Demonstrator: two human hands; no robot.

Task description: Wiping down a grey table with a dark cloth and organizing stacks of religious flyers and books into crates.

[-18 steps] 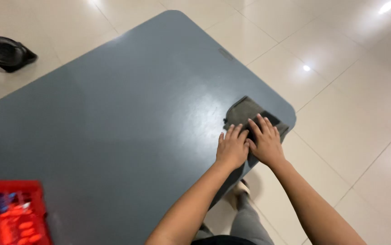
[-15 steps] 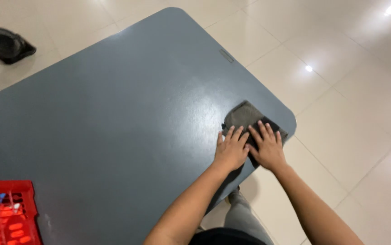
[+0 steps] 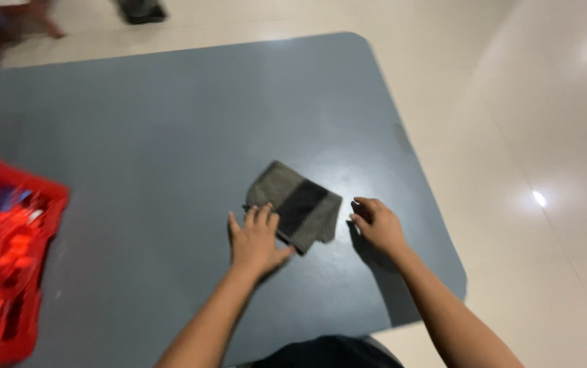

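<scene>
Pressing a folded cloth flat on the desk.

Left hand spread open, fingertips on the cloth's near edge, gripping nothing; right hand loosely curled, empty, just beside the cloth's right corner. Cloth near the desk's right end: likely soft, light, limp, best pinched at a corner or folded edge. Red crate well apart, far left.

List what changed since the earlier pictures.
The right hand lifted off the cloth and now sits beside it on the table. The cloth lies farther from the table corner. The left hand stays flat on the cloth's near edge; the red crate remains at left.
</scene>
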